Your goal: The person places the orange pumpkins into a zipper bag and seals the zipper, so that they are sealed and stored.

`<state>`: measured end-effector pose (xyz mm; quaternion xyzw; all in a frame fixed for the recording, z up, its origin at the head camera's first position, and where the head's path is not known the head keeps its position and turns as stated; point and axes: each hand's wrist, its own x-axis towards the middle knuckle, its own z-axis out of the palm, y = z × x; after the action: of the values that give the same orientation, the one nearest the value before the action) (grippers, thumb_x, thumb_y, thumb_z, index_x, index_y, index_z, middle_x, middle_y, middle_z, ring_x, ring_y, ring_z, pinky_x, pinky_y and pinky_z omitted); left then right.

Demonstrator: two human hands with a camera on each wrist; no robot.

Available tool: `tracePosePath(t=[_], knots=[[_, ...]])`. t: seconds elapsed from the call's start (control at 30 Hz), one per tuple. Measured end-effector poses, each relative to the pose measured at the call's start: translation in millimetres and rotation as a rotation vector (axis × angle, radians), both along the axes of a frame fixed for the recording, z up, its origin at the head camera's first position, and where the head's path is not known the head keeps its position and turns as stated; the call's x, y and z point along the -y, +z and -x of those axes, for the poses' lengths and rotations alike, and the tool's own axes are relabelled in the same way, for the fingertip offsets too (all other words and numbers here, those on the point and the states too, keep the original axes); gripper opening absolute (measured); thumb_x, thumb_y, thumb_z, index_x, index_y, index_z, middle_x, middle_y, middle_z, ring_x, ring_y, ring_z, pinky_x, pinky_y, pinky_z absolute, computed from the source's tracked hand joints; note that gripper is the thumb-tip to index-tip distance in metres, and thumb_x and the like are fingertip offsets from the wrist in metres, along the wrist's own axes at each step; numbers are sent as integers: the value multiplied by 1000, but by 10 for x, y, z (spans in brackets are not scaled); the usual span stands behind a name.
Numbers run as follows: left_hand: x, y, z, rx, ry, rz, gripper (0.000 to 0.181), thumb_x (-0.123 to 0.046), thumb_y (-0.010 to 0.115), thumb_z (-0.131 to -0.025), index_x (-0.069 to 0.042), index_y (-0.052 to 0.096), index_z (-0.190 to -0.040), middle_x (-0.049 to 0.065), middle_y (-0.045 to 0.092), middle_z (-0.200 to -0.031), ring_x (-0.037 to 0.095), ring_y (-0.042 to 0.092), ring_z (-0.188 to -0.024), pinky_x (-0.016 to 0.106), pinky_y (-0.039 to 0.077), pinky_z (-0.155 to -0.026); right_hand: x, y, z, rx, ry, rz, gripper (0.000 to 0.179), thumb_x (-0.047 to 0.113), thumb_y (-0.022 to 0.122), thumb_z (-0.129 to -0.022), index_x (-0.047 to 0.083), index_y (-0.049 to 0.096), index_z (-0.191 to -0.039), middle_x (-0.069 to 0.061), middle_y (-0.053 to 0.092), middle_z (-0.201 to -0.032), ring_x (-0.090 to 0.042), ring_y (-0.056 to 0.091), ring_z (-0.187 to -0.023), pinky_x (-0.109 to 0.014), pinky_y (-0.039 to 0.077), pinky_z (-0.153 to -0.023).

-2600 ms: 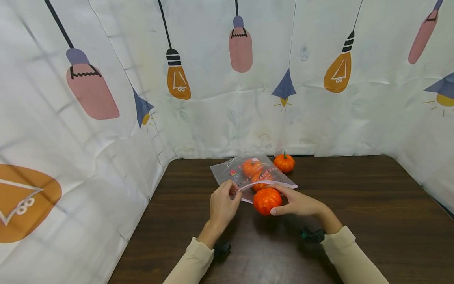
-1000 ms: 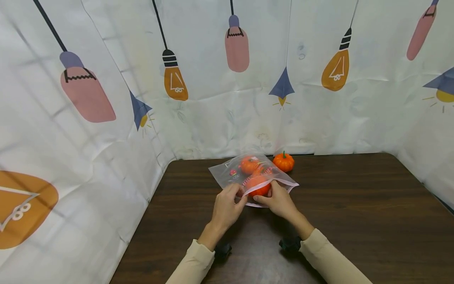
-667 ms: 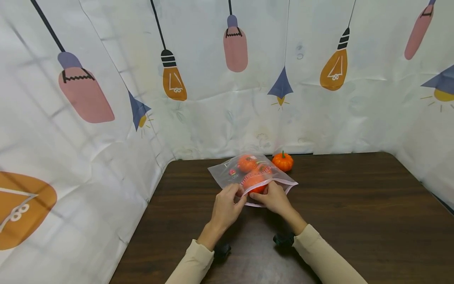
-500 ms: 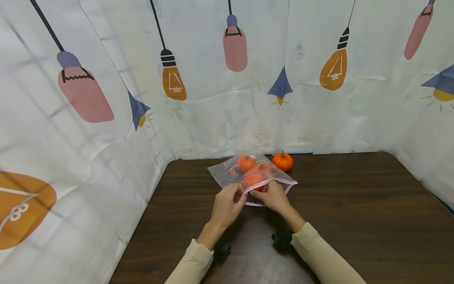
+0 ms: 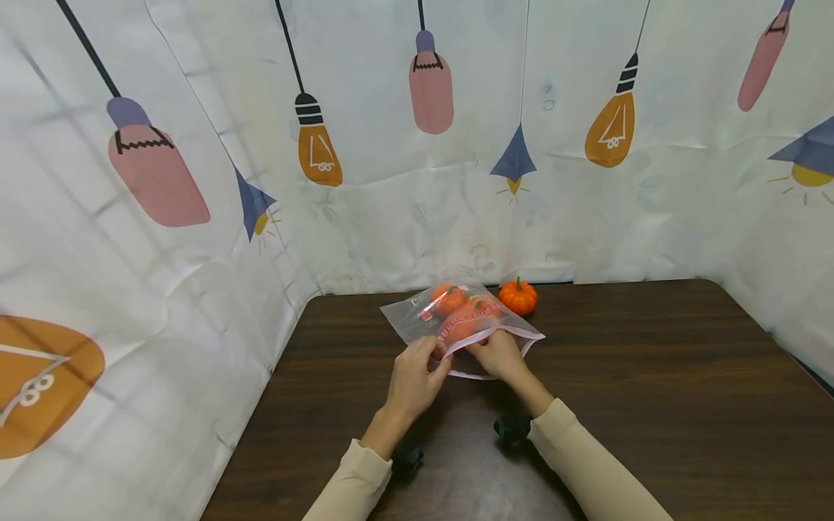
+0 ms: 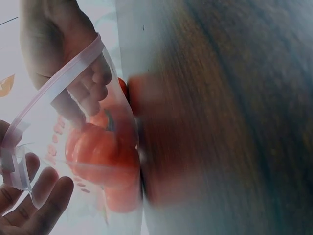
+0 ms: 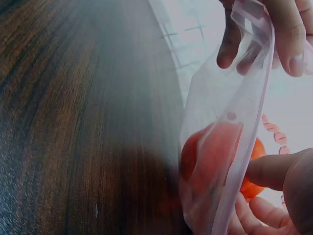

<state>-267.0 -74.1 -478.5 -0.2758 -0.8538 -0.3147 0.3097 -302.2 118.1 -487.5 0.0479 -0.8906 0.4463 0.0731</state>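
Observation:
My left hand [image 5: 413, 380] pinches the pink-edged mouth of a clear zip bag [image 5: 405, 317], lifting its upper side. Reaching in through that mouth is my right hand [image 5: 500, 356], its fingers inside the plastic. In the left wrist view the right fingers [image 6: 84, 98] point down at a small orange pumpkin [image 6: 100, 154] and seem to touch its top without wrapping round it. The right wrist view shows the right thumb [image 7: 271, 171] stretched toward the orange shapes. Other small pumpkins [image 5: 448, 298] lie deeper in the bag, partly blurred by the plastic.
Another orange pumpkin [image 5: 518, 297] with a green stem stands outside the bag, at its far right side. Everything rests on a dark wooden table [image 5: 651, 391]. A white curtain [image 5: 417, 217] with printed lamps hangs behind and to the left.
The right hand has carried a pumpkin from the bag's mouth inside and pushed it deeper; its fingers now seem loosened from it. The left hand keeps its pinch on the bag's edge.

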Motion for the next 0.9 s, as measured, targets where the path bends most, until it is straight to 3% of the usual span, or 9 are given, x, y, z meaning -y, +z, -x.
tracePosePath(t=[0.17,0.23,0.53,0.73,0.9], knots=[[6,-6,10,28,5,-1,15,-12,77,-85,-16,63,-91,-4,64,-83,9,61,-77,26,52,-69,-11,8,-7,77,-4,41,17,18,69,-94,1,72,-94,-7,70,-69,-15,64,-60,-28,49,-58],[8,-7,14,36,4,-3,15,-12,76,-85,-16,63,-90,-4,64,-83,9,61,-77,26,52,-69,-22,7,-9,95,16,81,15,17,68,-95,2,72,-93,-5,69,-68,-13,63,-60,-26,48,-57],[20,12,3,68,4,-18,14,-12,76,-86,-15,63,-90,-3,65,-83,10,63,-78,25,55,-70,-77,-6,24,179,252,250,22,7,58,-99,-7,69,-112,-18,76,-89,-23,74,-80,-40,61,-77],[17,18,-3,42,3,-23,15,-12,77,-86,-15,63,-90,-3,64,-82,10,63,-76,25,54,-69,-84,-12,5,203,309,241,30,8,56,-101,-2,60,-128,-17,74,-99,-24,72,-84,-40,60,-79],[14,28,-2,45,6,-29,15,-13,77,-86,-15,63,-89,-4,64,-81,9,62,-75,25,53,-68,-123,60,-80,176,311,148,31,13,58,-101,-1,58,-128,-15,74,-99,-22,70,-85,-35,58,-77]])
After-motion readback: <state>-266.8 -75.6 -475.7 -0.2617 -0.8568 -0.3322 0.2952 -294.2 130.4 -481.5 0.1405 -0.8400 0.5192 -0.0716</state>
